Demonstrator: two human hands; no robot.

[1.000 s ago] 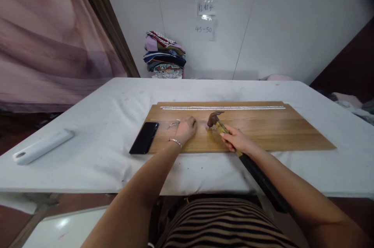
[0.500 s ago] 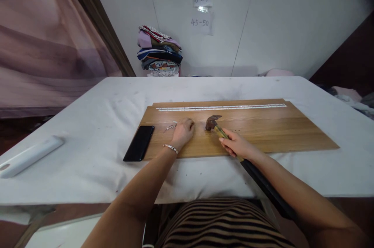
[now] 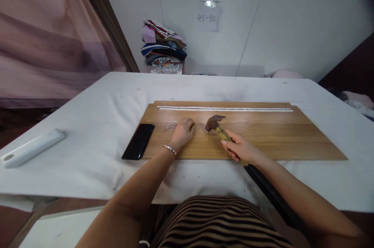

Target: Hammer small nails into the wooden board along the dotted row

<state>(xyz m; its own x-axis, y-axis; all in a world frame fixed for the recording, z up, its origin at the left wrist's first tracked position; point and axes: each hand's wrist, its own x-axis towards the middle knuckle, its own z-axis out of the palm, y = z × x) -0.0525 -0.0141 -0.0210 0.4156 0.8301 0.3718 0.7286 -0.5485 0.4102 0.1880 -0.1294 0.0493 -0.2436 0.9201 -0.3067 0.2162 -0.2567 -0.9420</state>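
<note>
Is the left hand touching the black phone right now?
Apart. The head view shows the left hand closed on the wooden board, with a strip of bare wood between it and the phone to its left.

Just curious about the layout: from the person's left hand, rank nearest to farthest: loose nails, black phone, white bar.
1. Loose nails, right beside the left hand.
2. Black phone, at the board's left end.
3. White bar, far left.
</note>
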